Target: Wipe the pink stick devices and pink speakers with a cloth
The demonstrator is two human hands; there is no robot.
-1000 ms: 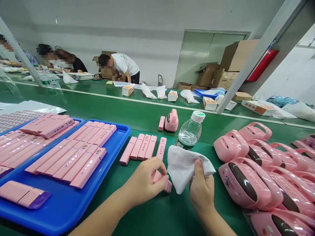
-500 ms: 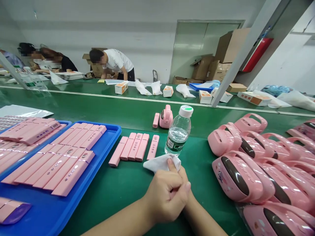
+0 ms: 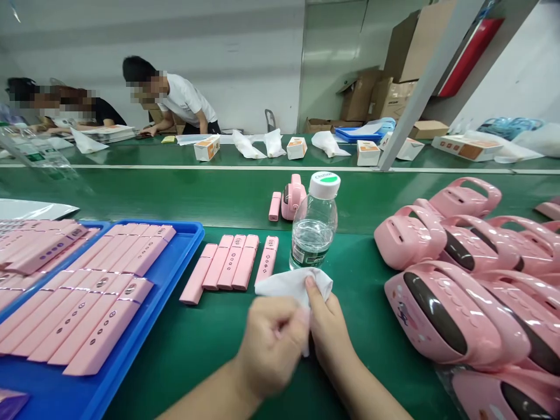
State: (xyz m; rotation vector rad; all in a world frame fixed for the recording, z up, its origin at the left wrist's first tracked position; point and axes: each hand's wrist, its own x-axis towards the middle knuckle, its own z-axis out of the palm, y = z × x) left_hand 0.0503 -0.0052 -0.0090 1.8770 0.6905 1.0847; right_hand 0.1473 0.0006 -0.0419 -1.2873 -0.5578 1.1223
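White cloth (image 3: 289,284), right hand (image 3: 330,329) gripping | left hand (image 3: 272,341) fisted (contents hidden) | tray edge (image 3: 186,251) apart

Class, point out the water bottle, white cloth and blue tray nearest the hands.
Water bottle (image 3: 314,227), head view: its clear middle.
White cloth (image 3: 285,284), head view: its left part.
Blue tray (image 3: 128,347), head view: bare strip near its right rim.

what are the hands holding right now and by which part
The right hand holds the cloth near its right end, thumb on top. The left hand is closed; whether it grips anything is hidden.
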